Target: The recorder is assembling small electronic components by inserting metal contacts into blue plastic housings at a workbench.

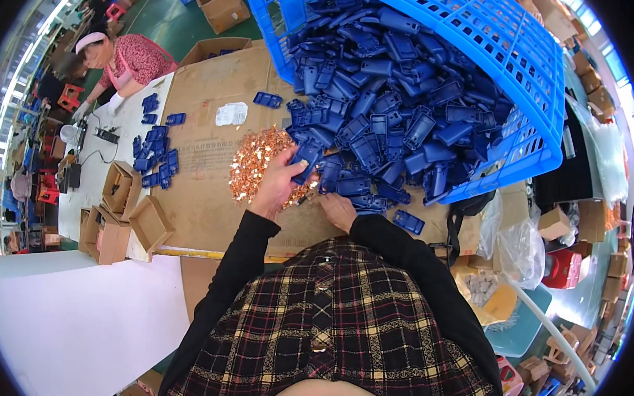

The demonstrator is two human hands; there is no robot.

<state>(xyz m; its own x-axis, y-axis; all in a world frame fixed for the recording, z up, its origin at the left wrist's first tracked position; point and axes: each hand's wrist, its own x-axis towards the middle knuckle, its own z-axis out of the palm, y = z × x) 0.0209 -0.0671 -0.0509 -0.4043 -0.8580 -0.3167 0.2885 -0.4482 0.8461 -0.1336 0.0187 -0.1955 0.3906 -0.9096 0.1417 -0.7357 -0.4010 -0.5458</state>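
At far left a co-worker leans over a white bench, fingers too small to make out. Loose blue casings lie nearby, and plain cardboard trays overlap, partly hiding one another. A flat brown cardboard sheet bears a glinting mound of thin copper-coloured pieces, partly covered by the left hand. That hand's grip is clamped on a dark blue casing, raised over the mound's right edge; fingers mask part of its smooth, boxy, rounded shell. The right hand is by the mound's lower right, fingertips close together; whether its grip pinches anything, I cannot tell. Beyond, a tangled heap of matching casings spills from a tipped, lattice-walled blue plastic crate, its top cut off.
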